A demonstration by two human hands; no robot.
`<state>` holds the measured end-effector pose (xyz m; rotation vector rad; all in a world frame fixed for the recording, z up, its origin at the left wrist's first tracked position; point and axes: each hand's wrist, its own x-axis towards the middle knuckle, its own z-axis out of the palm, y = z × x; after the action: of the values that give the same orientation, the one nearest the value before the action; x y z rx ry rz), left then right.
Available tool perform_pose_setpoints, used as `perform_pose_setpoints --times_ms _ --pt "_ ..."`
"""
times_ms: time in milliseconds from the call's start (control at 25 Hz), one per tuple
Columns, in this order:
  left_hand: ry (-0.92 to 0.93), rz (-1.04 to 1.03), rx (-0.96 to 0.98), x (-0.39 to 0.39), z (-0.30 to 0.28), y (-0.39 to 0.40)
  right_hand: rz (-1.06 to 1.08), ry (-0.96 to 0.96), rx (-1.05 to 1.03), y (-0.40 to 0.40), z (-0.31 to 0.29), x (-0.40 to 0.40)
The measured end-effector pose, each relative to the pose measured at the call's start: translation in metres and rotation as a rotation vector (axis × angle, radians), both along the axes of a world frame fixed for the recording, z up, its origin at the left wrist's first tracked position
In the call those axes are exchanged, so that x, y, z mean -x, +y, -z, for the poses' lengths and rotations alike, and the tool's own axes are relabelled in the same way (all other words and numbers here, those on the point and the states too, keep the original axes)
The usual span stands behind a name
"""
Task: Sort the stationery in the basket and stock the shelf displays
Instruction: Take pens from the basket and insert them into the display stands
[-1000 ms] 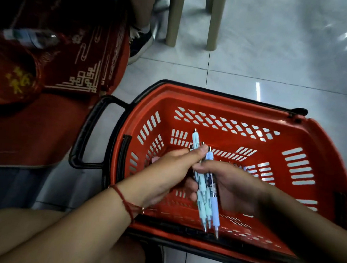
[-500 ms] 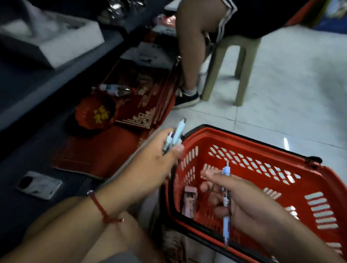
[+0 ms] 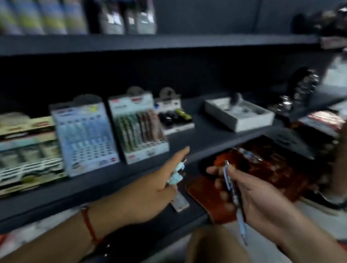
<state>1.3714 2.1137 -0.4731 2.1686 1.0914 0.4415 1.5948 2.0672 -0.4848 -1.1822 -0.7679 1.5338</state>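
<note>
Left hand (image 3: 144, 192) gripping pale blue pens (image 3: 176, 173) before the dark shelf (image 3: 209, 131), forefinger stretched out. Right hand (image 3: 251, 199) curled round one blue pen (image 3: 233, 196), tip pointing down. Display boxes (image 3: 85, 134) blurred, labels unreadable; basket out of frame.

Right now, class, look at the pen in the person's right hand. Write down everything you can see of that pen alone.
The pen is slim, with a blue and white patterned barrel, a dark clip and a pale blue lower grip ending in a thin metal tip; it looks plastic. It lies slanted across the right hand, tip toward the person and cap end up by the thumb. Fingers and thumb curl round it. Motion blur hides any print.
</note>
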Motion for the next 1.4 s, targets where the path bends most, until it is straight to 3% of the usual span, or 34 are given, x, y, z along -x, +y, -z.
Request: perform_pose_setpoints --times_ms 160,320,480,880,1080,1240,1400 --pt "0.016 -0.216 -0.052 0.112 -0.014 -0.022 -0.26 -0.137 -0.133 0.043 -0.036 0.108" --pt "0.091 -0.393 -0.218 0.196 -0.004 -0.043 -0.419 -0.422 -0.3 0.074 -0.041 0.199" --pt "0.195 -0.494 -0.248 0.237 0.021 -0.05 -0.377 -0.519 -0.439 0.095 -0.029 0.262" --pt "0.344 -0.548 -0.417 0.286 0.028 0.007 -0.131 -0.338 -0.737 0.19 -0.035 0.317" --pt "0.552 -0.432 -0.787 0.3 0.05 0.056 -0.035 -0.405 -0.853 0.244 -0.014 0.332" --pt "0.553 -0.389 -0.794 0.292 0.077 0.073 0.021 -0.477 -0.867 0.252 0.017 0.341" --pt "0.506 -0.396 -0.852 0.299 0.078 0.092 0.051 -0.676 -0.936 0.264 0.02 0.361"
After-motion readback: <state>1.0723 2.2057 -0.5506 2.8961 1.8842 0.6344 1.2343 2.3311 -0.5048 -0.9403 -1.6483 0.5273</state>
